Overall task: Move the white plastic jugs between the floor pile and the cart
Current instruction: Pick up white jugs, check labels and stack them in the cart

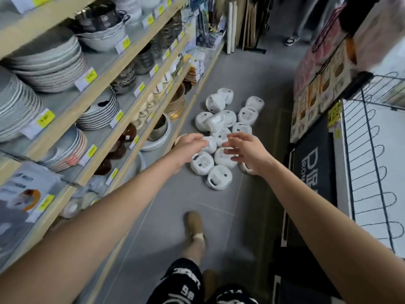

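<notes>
Left grip and right grip spread toward jug pile, shelving beside, open floor nearer

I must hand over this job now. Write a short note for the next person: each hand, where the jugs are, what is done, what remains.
Left hand: open, empty, stretched out over the near edge of the jug pile.
Right hand: open, fingers spread, empty, next to it.
White jugs: all the visible ones lie in a loose pile on the grey floor, beside the crockery shelves.
Done: no jug is lifted yet.
Left: grasp jugs and carry them. The black wire frame at right may be the cart; no jug shows on it.
</notes>
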